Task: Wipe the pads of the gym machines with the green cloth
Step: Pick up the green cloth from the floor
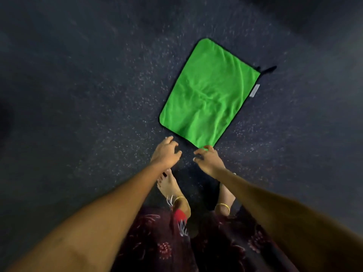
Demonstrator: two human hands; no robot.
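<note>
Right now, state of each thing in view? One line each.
green cloth: spread flat on the floor, lightly creased, near corner at the right hand's fingertips.
left hand: over the floor, fingers loosely curled, holding nothing.
right hand: fingers bent, touching the cloth's near corner; grip not clear.
floor: dark, speckled.

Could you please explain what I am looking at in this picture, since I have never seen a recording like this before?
There is no robot here: a person wears a camera on the head, so the single picture looks forward and down at their own arms and bare feet. On the dark speckled floor lies a green cloth, spread flat, with a small black loop at its far corner. Both hands reach down toward it. The right hand touches the cloth's near corner with its fingertips, though a firm grip is not clearly visible. The left hand hovers beside the cloth with curled fingers, holding nothing. No gym machines are in view.
</note>
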